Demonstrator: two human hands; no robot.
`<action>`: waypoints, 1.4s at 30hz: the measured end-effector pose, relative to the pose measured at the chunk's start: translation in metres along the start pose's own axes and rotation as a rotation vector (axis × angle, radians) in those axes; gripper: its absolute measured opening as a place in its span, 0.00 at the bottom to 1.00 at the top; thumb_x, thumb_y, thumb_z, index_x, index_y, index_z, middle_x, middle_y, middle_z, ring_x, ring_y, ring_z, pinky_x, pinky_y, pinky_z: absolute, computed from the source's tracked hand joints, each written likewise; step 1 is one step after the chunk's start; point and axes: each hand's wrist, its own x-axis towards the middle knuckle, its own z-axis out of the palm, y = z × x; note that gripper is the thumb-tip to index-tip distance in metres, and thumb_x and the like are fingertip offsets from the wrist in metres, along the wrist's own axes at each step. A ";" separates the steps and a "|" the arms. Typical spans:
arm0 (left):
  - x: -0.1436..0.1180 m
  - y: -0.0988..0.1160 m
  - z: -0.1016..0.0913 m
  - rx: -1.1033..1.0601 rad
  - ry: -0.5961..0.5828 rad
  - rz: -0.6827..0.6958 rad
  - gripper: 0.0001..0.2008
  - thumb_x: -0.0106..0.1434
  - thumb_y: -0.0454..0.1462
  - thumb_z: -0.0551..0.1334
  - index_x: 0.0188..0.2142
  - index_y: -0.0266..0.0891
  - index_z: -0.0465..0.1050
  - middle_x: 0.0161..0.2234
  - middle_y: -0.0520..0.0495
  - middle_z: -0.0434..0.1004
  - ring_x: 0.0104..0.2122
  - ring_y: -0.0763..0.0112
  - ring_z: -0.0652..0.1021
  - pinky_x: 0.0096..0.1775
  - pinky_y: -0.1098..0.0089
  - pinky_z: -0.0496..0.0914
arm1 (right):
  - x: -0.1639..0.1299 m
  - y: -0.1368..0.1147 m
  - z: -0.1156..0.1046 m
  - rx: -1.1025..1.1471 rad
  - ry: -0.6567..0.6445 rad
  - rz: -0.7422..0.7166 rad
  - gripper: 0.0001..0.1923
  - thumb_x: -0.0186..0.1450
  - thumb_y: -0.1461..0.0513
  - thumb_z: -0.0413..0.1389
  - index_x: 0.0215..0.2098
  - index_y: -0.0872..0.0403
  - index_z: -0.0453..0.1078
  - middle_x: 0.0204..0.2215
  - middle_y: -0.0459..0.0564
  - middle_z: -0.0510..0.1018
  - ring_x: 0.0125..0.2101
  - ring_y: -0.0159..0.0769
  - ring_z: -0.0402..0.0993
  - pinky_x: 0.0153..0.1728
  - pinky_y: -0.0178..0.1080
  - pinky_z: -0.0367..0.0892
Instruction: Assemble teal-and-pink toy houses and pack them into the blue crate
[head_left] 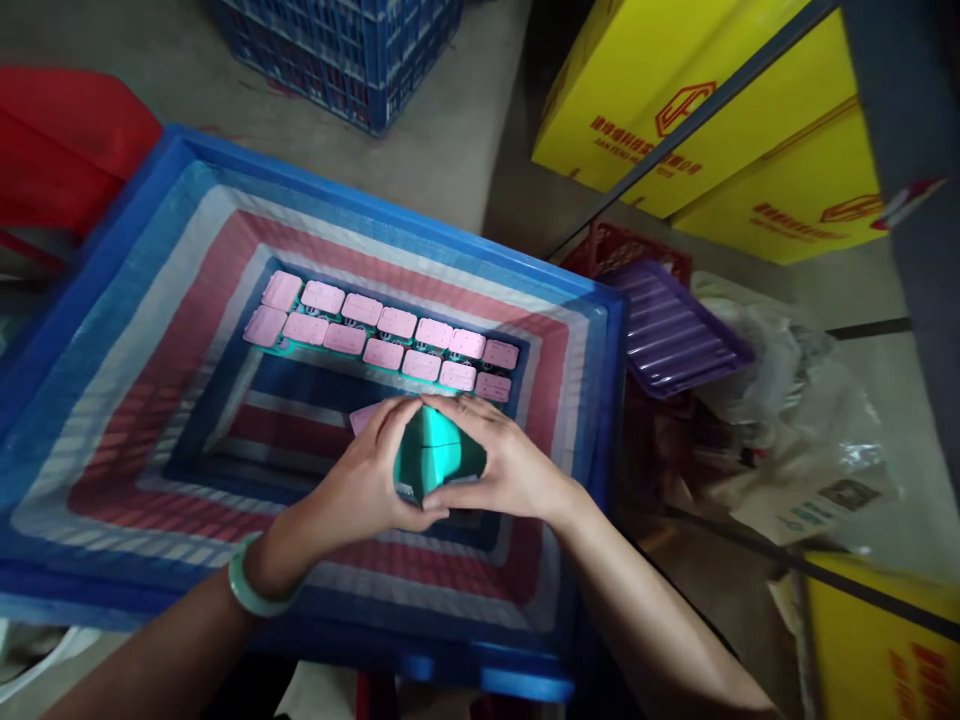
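Between them, my left hand (367,470) and my right hand (499,460) grip a teal plastic piece (439,450) with a line across its middle. Fingers curl over its top end and thumbs press its near end. Below the hands is a large blue crate (360,205) lined with striped red, white and blue woven sheeting (525,560). Two rows of pink-topped pieces (345,338) with teal undersides lie at the far side of its floor. Part of another pink piece (361,418) shows beside my left fingers, mostly hidden. A pale green bangle (251,585) circles my left wrist.
A blue slatted crate (330,60) stands beyond the lined crate. To the left is a red plastic chair (67,140). Yellow cartons (637,110), a purple basket (667,330) and clear plastic bags (810,400) crowd the right, behind dark rack bars.
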 end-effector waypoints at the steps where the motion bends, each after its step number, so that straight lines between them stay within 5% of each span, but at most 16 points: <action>1: -0.003 0.004 -0.002 0.033 0.016 0.007 0.55 0.46 0.41 0.77 0.67 0.38 0.50 0.59 0.31 0.65 0.60 0.42 0.72 0.58 0.47 0.72 | 0.001 -0.005 0.000 0.004 0.023 -0.039 0.50 0.56 0.46 0.71 0.71 0.48 0.58 0.61 0.57 0.74 0.60 0.51 0.71 0.64 0.54 0.61; 11: -0.014 0.013 0.000 0.091 0.055 0.006 0.56 0.48 0.45 0.76 0.70 0.36 0.51 0.62 0.29 0.65 0.61 0.41 0.72 0.60 0.49 0.72 | -0.007 -0.012 0.003 0.091 0.044 -0.067 0.48 0.58 0.48 0.70 0.70 0.47 0.57 0.61 0.56 0.73 0.58 0.48 0.72 0.61 0.50 0.64; 16: -0.025 0.025 -0.005 0.091 -0.004 -0.037 0.69 0.41 0.58 0.77 0.73 0.41 0.44 0.65 0.30 0.62 0.64 0.38 0.68 0.61 0.46 0.70 | -0.014 -0.021 -0.001 0.135 0.006 -0.032 0.54 0.55 0.44 0.71 0.71 0.47 0.54 0.63 0.57 0.71 0.61 0.50 0.69 0.62 0.51 0.63; 19: -0.034 0.033 -0.007 0.148 -0.053 -0.028 0.70 0.43 0.56 0.78 0.74 0.41 0.40 0.64 0.29 0.63 0.62 0.39 0.71 0.58 0.46 0.74 | -0.023 -0.025 0.005 0.185 0.012 -0.013 0.50 0.57 0.45 0.70 0.70 0.46 0.56 0.62 0.55 0.72 0.60 0.48 0.71 0.62 0.50 0.64; 23: -0.058 0.053 -0.010 0.145 0.016 -0.032 0.65 0.42 0.50 0.79 0.73 0.38 0.47 0.60 0.30 0.69 0.58 0.40 0.75 0.56 0.46 0.76 | -0.040 -0.042 0.010 0.227 -0.133 0.063 0.62 0.50 0.43 0.73 0.73 0.48 0.50 0.66 0.58 0.66 0.66 0.54 0.61 0.67 0.57 0.57; 27: -0.111 0.099 -0.016 0.114 0.043 -0.239 0.65 0.35 0.59 0.79 0.69 0.42 0.57 0.56 0.33 0.75 0.52 0.41 0.80 0.50 0.47 0.80 | -0.063 -0.080 0.021 0.411 -0.224 0.113 0.53 0.52 0.48 0.74 0.69 0.46 0.57 0.62 0.55 0.70 0.62 0.50 0.67 0.64 0.53 0.63; 30: -0.168 0.141 -0.021 0.122 0.057 -0.368 0.59 0.38 0.56 0.79 0.66 0.42 0.61 0.55 0.34 0.77 0.50 0.42 0.81 0.48 0.46 0.80 | -0.087 -0.113 0.048 0.560 -0.300 0.161 0.42 0.55 0.49 0.72 0.64 0.46 0.64 0.57 0.52 0.74 0.57 0.46 0.72 0.59 0.51 0.68; 35: -0.271 0.203 -0.025 0.132 0.005 -0.506 0.49 0.44 0.44 0.76 0.64 0.36 0.63 0.53 0.33 0.79 0.52 0.42 0.80 0.54 0.46 0.77 | -0.137 -0.168 0.111 0.719 -0.685 0.290 0.56 0.48 0.47 0.75 0.68 0.48 0.56 0.64 0.57 0.66 0.63 0.51 0.65 0.63 0.55 0.63; 42: -0.356 0.238 -0.014 0.048 -0.006 -0.863 0.55 0.44 0.51 0.77 0.66 0.36 0.58 0.60 0.29 0.73 0.58 0.38 0.75 0.56 0.41 0.73 | -0.165 -0.217 0.154 0.605 -0.785 0.191 0.56 0.49 0.45 0.74 0.69 0.49 0.56 0.66 0.59 0.64 0.66 0.53 0.61 0.67 0.57 0.57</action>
